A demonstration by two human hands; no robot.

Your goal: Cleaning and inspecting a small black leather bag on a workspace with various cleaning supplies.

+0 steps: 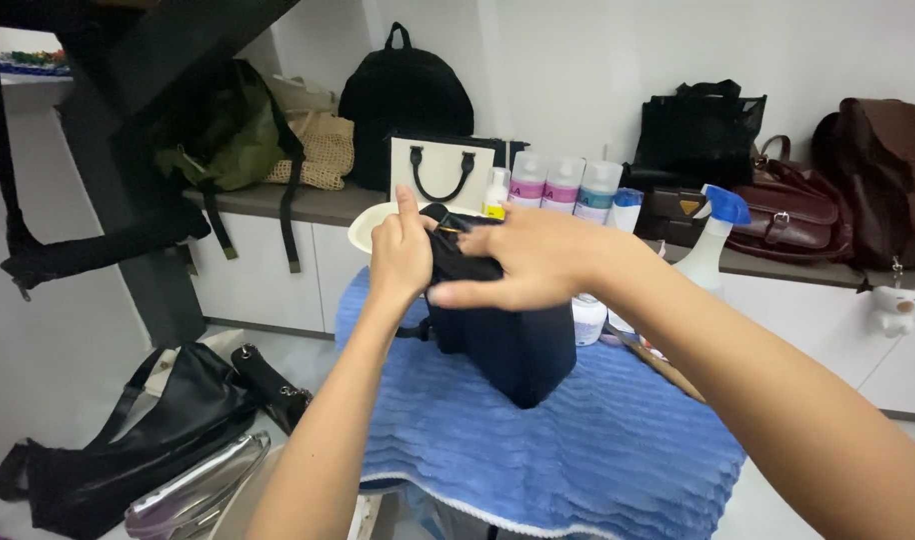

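Three pastel-labelled bottles [563,183] behind navy bag [503,335]

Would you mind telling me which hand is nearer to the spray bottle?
Right. The right hand lies on the navy bag, toward the spray bottle; the left hand grips the bag's far side.

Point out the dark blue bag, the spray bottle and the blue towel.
dark blue bag [518,350]: head view, its front panel.
spray bottle [706,258]: head view, its white body.
blue towel [598,440]: head view, bare ribbed cloth right of the bag.
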